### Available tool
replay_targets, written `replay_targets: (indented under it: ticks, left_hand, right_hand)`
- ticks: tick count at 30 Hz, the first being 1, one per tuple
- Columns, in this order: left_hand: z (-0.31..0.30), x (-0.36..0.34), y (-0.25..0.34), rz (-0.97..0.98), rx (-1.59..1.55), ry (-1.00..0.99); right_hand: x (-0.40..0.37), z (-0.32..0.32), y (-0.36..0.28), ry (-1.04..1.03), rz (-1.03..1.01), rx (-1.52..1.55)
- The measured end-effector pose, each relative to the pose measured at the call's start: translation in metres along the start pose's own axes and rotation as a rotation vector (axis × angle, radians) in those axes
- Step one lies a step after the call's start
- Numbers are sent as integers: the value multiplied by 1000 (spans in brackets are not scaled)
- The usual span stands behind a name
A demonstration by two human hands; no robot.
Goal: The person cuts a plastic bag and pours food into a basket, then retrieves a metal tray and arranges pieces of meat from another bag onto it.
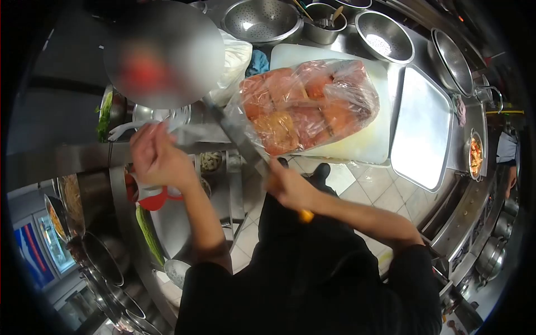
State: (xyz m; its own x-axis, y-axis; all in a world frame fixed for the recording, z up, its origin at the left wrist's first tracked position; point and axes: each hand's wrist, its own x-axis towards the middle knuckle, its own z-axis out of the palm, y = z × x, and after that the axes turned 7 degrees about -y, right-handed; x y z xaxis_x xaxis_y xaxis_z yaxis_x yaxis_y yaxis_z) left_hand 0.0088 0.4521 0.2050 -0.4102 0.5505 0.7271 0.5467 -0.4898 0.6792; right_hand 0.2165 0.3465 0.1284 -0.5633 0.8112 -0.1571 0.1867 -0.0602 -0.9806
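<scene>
My right hand (287, 184) grips a knife (243, 143). Its broad blade points up and left, and a yellow-orange handle end sticks out below the fist. The blade passes by the left edge of a clear plastic bag (307, 106) full of large pink-orange pieces that look like fish or meat. Under the bag lies a white cutting board (371, 142). My left hand (159, 156) is raised to the left of the knife, fingers bent together near whitish, blurred, plastic-like strips (192, 131); I cannot tell what it pinches.
Behind the board stand a colander (261, 21), a pot with utensils (324, 30) and another colander (385, 37). A metal tray (422, 131) lies on the right. A white bag (234, 61) and blue cloth (258, 62) are at the back left. Another person's arm (511, 178) shows far right.
</scene>
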Motion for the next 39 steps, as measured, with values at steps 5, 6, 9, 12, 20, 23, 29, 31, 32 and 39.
replay_targets:
  ticks: [5,6,9,12,20,23,29,31,32,39]
  left_hand:
    - [-44,29,2,171,237,158]
    - [-44,33,6,377,439,120]
    - [-55,27,22,177,377,160]
    - [-76,4,39,-108,278,171]
    - [-41,-114,126,217,229,-547]
    - [25,-175,196,-202,-288,-603]
    - [142,-273,309,-476,-607,-710]
    - [175,-308,335,-397,-678,-863]
    - [196,-321,345,-301,-657,-963]
    - [302,-401,449,-146,-646,-1346]
  right_hand:
    - [-86,-19,9,-209,196,-229]
    - [-90,-32,-7,-150,195,-203]
    - [-103,-85,-41,130,147,-304]
    - [-128,-134,-10,721,252,-521]
    - [-164,-211,139,746,410,-921]
    - [-160,-229,136,836,227,-919]
    - [-313,-235,51,265,-266,229]
    - [-370,-246,32,319,-221,356]
    - [-394,-256,28,382,-159,342]
    - [-548,-391,75,1318,-165,-383]
